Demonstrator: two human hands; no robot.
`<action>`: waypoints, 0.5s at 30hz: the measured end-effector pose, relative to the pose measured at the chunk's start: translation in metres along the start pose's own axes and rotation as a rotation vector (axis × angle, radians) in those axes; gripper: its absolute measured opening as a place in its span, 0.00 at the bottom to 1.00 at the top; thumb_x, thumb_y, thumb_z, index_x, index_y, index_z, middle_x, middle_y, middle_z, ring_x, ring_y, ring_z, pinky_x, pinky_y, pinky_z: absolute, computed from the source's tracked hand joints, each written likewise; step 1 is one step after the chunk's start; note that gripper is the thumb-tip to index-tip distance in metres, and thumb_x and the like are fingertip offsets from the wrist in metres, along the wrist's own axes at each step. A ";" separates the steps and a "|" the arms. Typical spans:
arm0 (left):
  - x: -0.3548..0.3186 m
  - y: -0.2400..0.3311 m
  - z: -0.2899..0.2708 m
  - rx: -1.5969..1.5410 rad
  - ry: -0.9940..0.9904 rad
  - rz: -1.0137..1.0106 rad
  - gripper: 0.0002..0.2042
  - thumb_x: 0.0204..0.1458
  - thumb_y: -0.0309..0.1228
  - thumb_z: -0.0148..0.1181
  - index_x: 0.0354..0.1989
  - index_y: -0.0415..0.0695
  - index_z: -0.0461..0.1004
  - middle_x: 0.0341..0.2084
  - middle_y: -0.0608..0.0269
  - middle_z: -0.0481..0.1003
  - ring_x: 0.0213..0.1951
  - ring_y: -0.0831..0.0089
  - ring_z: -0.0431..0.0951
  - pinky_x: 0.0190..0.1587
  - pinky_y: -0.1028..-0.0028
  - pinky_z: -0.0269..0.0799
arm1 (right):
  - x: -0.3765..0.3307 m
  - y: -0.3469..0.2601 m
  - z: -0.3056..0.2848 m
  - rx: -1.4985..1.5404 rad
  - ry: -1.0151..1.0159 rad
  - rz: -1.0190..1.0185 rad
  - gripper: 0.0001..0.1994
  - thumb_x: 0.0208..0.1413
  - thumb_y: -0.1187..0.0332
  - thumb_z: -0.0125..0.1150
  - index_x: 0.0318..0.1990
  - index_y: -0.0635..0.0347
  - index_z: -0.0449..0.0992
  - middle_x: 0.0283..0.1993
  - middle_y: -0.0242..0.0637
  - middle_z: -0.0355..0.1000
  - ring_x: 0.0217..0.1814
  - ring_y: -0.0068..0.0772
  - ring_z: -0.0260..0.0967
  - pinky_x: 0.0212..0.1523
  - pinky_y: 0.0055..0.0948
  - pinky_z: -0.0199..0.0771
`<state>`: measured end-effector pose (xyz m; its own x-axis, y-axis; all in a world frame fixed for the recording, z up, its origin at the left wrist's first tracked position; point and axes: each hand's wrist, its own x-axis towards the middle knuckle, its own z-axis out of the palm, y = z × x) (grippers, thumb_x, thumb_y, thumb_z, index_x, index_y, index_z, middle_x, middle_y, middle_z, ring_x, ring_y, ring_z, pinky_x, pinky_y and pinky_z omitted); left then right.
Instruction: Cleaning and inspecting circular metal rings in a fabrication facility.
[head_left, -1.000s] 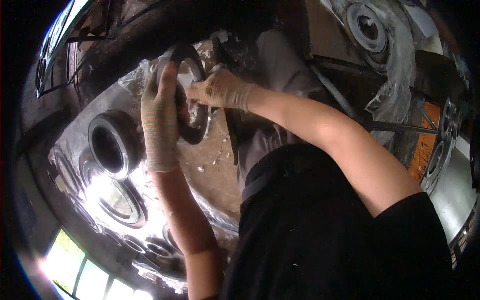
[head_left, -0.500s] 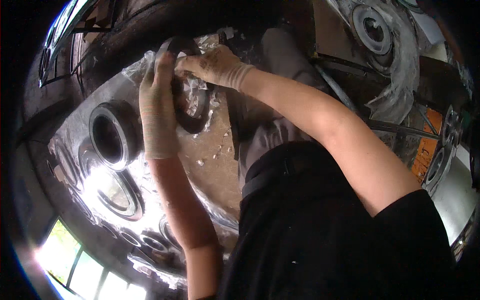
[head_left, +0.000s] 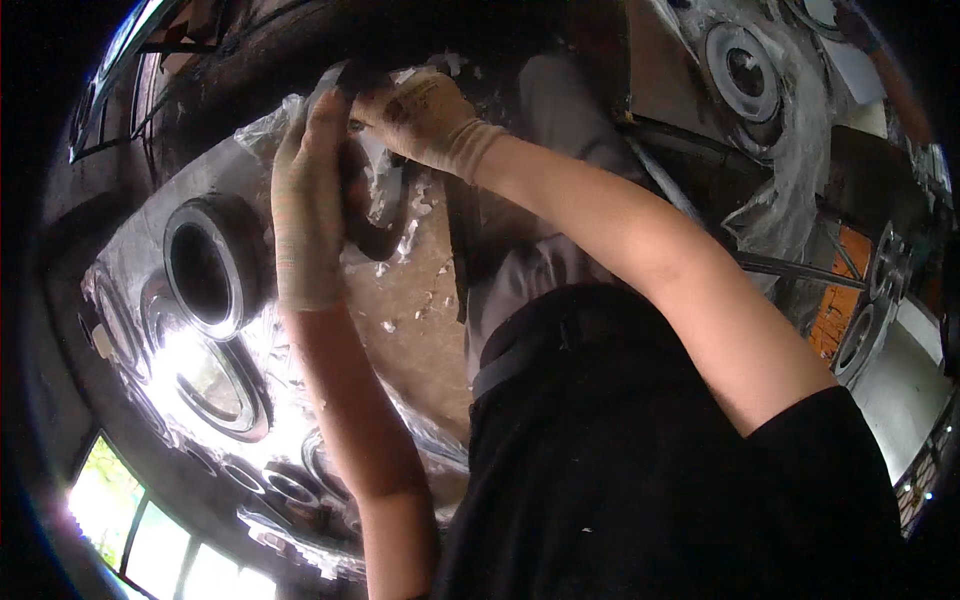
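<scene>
A dark ring (head_left: 384, 240) with pale shreds clinging inside its opening is held up on its edge at the table's far end. My left hand (head_left: 308, 215), in a knitted work glove, grips the ring's left side, fingers pointing away from me. At the ring's upper part, my right hand (head_left: 425, 118) is closed in a pinch, its glove stained dark. Whatever lies between those fingertips is too small and shadowed to name. White scraps (head_left: 408, 240) are scattered on the brown tabletop (head_left: 415, 335) just below the ring.
Left of my left hand, a thick black ring (head_left: 205, 265) and a larger ring (head_left: 225, 395) lie on clear plastic film. Several smaller rings (head_left: 290, 484) sit nearer the window. At far right, another ring (head_left: 742, 72) rests beside crumpled plastic film (head_left: 790, 190).
My right hand has shifted slightly up along the ring, its wrist turned a little. My left hand keeps its hold. The surroundings have slid slightly left in view.
</scene>
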<state>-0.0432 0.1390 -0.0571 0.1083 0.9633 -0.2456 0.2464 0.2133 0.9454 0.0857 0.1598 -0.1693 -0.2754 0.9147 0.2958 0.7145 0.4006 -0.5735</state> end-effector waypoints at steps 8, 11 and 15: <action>0.001 0.017 0.005 0.025 0.013 -0.149 0.19 0.58 0.48 0.56 0.46 0.44 0.77 0.18 0.75 0.67 0.19 0.87 0.63 0.21 0.83 0.57 | -0.056 -0.018 0.011 0.361 -0.119 0.065 0.17 0.56 0.57 0.59 0.52 0.50 0.74 0.40 0.42 0.78 0.40 0.49 0.77 0.45 0.41 0.76; 0.004 0.013 0.004 -0.005 0.008 -0.142 0.20 0.58 0.48 0.56 0.46 0.44 0.77 0.18 0.75 0.66 0.18 0.87 0.62 0.20 0.83 0.56 | -0.013 -0.006 0.004 0.031 -0.165 0.043 0.13 0.57 0.58 0.59 0.46 0.51 0.76 0.38 0.40 0.78 0.38 0.45 0.78 0.39 0.40 0.77; 0.006 0.009 0.008 0.000 0.023 -0.045 0.20 0.58 0.48 0.56 0.47 0.44 0.77 0.18 0.75 0.66 0.17 0.87 0.61 0.19 0.83 0.54 | -0.020 -0.004 0.010 0.076 0.135 -0.002 0.08 0.56 0.58 0.59 0.37 0.49 0.77 0.33 0.36 0.78 0.36 0.42 0.77 0.36 0.40 0.77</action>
<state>-0.0330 0.1451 -0.0518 0.0747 0.9563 -0.2826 0.2504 0.2563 0.9336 0.0819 0.1408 -0.1803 -0.1846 0.9004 0.3940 0.6620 0.4102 -0.6273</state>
